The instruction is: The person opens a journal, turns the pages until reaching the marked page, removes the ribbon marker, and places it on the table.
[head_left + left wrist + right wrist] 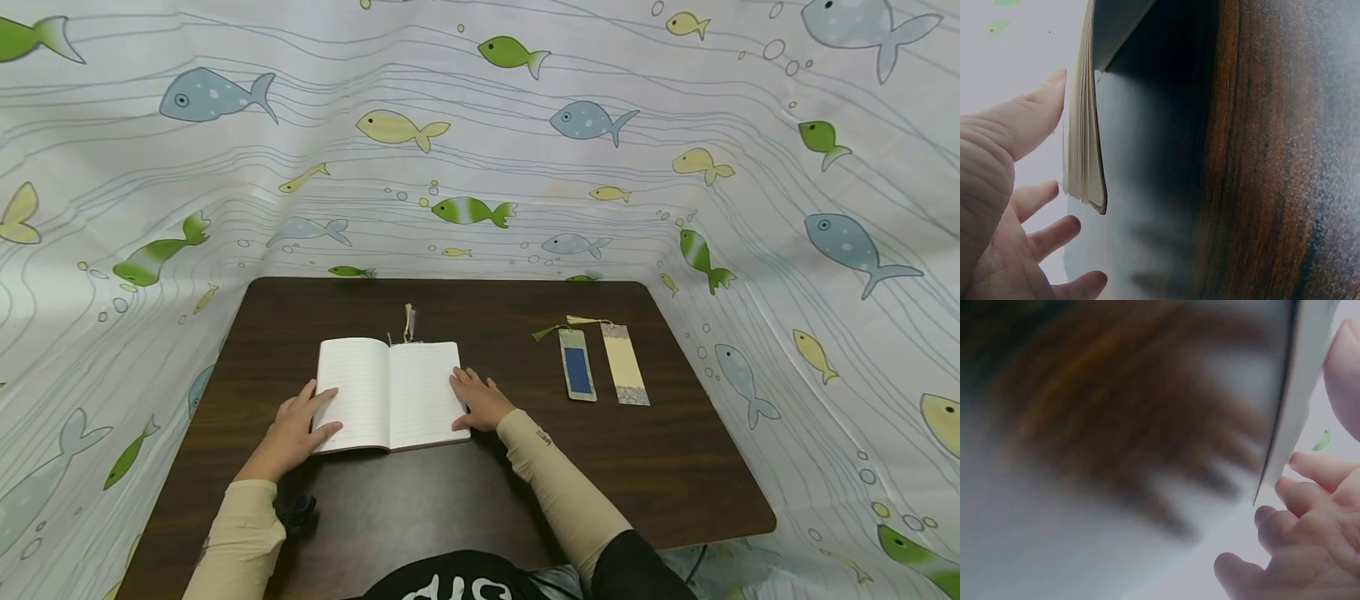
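Observation:
An open notebook [423, 396] with blank lined pages lies on the dark wooden table. At its left edge rests my left hand [292, 425], thumb and index fingertip on the left page, the other fingers spread beyond the edge. In the left wrist view the thumb and a fingertip touch the page side of the notebook [1082, 125]; the lower fingers stand apart from it. My right hand [482, 402] lies over the right edge with fingers extended, thumb and fingertips on the right page. The right wrist view shows the notebook's edge [1288, 419] beside those fingers.
Ribbon-like tassels [409, 323] stick out past the notebook's top. To the right lie a blue-centred bookmark [577, 371] and a cream bookmark [621, 358], both tasselled. A fish-patterned curtain [480, 167] surrounds the table [675, 467]. A small black object [300, 510] shows by the left wrist.

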Motion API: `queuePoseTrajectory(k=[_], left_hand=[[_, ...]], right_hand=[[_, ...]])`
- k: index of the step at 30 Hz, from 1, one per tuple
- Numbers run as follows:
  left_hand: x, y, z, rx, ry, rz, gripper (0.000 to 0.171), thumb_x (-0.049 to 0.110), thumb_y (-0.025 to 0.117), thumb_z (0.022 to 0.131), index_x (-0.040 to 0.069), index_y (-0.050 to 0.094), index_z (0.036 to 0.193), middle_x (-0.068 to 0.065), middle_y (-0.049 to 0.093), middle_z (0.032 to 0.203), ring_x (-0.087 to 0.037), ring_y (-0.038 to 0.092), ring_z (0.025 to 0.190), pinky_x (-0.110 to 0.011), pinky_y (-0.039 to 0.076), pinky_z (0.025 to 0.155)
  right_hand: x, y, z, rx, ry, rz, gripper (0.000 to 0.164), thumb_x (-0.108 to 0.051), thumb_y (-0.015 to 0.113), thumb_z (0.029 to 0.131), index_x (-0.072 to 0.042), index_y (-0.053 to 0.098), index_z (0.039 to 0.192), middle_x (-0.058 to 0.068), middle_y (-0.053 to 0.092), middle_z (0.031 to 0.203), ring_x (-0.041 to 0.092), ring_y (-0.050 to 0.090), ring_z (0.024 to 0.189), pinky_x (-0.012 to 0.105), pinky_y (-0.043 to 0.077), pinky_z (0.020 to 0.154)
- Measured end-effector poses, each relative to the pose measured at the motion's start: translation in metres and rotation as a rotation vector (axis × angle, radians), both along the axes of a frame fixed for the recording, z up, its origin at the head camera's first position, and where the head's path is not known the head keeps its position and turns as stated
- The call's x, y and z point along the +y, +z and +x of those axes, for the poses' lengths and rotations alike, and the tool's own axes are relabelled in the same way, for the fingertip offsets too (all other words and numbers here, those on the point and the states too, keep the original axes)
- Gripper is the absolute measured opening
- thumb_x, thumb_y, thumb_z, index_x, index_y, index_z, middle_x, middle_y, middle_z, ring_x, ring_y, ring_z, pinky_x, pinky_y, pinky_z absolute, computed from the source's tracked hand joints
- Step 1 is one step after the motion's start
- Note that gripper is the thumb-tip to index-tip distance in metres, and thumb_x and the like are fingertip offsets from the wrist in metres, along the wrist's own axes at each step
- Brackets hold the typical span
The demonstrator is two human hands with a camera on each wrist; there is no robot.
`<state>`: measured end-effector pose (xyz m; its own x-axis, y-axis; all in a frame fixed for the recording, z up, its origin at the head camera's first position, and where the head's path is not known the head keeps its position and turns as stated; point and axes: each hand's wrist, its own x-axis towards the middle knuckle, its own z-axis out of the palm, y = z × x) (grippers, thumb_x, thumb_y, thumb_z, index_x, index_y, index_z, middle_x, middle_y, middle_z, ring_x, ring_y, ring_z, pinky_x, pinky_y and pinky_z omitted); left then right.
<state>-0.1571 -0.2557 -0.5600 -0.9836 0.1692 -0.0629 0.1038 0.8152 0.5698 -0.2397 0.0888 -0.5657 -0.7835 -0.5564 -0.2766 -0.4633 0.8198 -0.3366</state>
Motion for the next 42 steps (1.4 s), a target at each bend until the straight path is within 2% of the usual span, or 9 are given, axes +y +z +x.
queuePoseTrajectory(k=[4, 13, 19, 21, 26, 30, 36, 40, 42], left_hand=[[0.0, 0.002, 0.0, 0.0, -0.001, -0.005, 0.07, 0.039, 0.064, 0.092, 0.007, 0.037, 0.148, -0.032, 0.014, 0.155, -0.057, 0.017, 0.135, -0.079, 0.023, 0.096], [0.001, 0.003, -0.001, -0.003, 0.001, -0.011, 0.07, 0.042, 0.063, 0.092, 0.008, 0.037, 0.148, -0.031, 0.014, 0.155, -0.056, 0.017, 0.135, -0.078, 0.024, 0.095], [0.001, 0.003, -0.002, -0.001, 0.006, -0.009, 0.069, 0.04, 0.064, 0.092, 0.007, 0.038, 0.147, -0.032, 0.014, 0.155, -0.057, 0.019, 0.134, -0.079, 0.024, 0.095], [0.001, 0.003, -0.002, -0.002, 0.007, -0.007, 0.069, 0.04, 0.064, 0.092, 0.007, 0.038, 0.147, -0.032, 0.014, 0.155, -0.057, 0.019, 0.134, -0.079, 0.025, 0.094], [0.001, 0.003, 0.0, 0.0, 0.006, -0.006, 0.069, 0.041, 0.063, 0.092, 0.007, 0.038, 0.147, -0.032, 0.014, 0.155, -0.057, 0.018, 0.135, -0.079, 0.024, 0.095], [0.001, 0.003, 0.001, -0.003, 0.006, -0.002, 0.069, 0.042, 0.063, 0.092, 0.007, 0.038, 0.147, -0.032, 0.014, 0.155, -0.057, 0.017, 0.135, -0.078, 0.024, 0.096], [0.001, 0.003, 0.0, -0.025, 0.011, 0.017, 0.07, 0.043, 0.062, 0.093, 0.008, 0.037, 0.148, -0.031, 0.013, 0.156, -0.056, 0.017, 0.135, -0.078, 0.026, 0.094], [0.0, 0.002, 0.0, -0.024, 0.014, 0.017, 0.07, 0.043, 0.062, 0.093, 0.008, 0.036, 0.148, -0.031, 0.012, 0.156, -0.056, 0.018, 0.135, -0.078, 0.028, 0.094], [0.0, 0.001, 0.001, -0.02, 0.009, 0.012, 0.07, 0.043, 0.061, 0.093, 0.008, 0.037, 0.148, -0.032, 0.013, 0.155, -0.057, 0.018, 0.134, -0.078, 0.027, 0.094]], right_hand=[[0.002, 0.003, 0.002, 0.006, -0.001, 0.004, 0.093, -0.041, 0.071, 0.084, -0.01, 0.019, 0.155, 0.007, 0.011, 0.163, 0.028, 0.008, 0.149, 0.058, 0.015, 0.116], [0.0, 0.002, 0.001, 0.119, 0.015, 0.09, 0.092, -0.049, 0.068, 0.082, -0.014, 0.023, 0.155, 0.004, 0.016, 0.162, 0.031, 0.013, 0.148, 0.065, 0.014, 0.112], [-0.002, -0.001, 0.0, 0.281, 0.041, 0.08, 0.087, -0.055, 0.066, 0.077, -0.014, 0.039, 0.149, 0.006, 0.032, 0.156, 0.035, 0.03, 0.142, 0.074, 0.014, 0.106], [-0.003, -0.004, 0.0, 0.345, 0.032, 0.077, 0.09, -0.057, 0.067, 0.075, -0.011, 0.04, 0.147, 0.009, 0.037, 0.152, 0.033, 0.034, 0.14, 0.073, 0.017, 0.106], [-0.005, -0.012, -0.001, 0.403, -0.025, 0.102, 0.112, -0.061, 0.069, 0.071, -0.001, 0.02, 0.152, 0.016, 0.031, 0.154, 0.029, 0.03, 0.143, 0.07, 0.021, 0.107], [-0.006, -0.015, -0.003, 0.349, -0.04, 0.072, 0.113, -0.055, 0.072, 0.073, -0.001, 0.014, 0.153, 0.014, 0.03, 0.156, 0.026, 0.028, 0.144, 0.069, 0.018, 0.109], [-0.006, -0.009, -0.005, 0.137, -0.033, -0.082, 0.103, -0.039, 0.073, 0.083, -0.004, 0.008, 0.155, 0.011, 0.021, 0.16, 0.025, 0.021, 0.147, 0.067, 0.008, 0.112], [-0.009, 0.002, -0.004, 0.011, -0.026, -0.294, 0.094, -0.028, 0.067, 0.092, -0.005, 0.002, 0.155, 0.011, 0.011, 0.162, 0.022, 0.016, 0.148, 0.052, 0.012, 0.118], [-0.011, 0.012, -0.001, -0.084, -0.035, -0.46, 0.089, -0.023, 0.062, 0.096, -0.006, -0.003, 0.155, 0.011, 0.008, 0.162, 0.021, 0.015, 0.148, 0.043, 0.017, 0.119]])
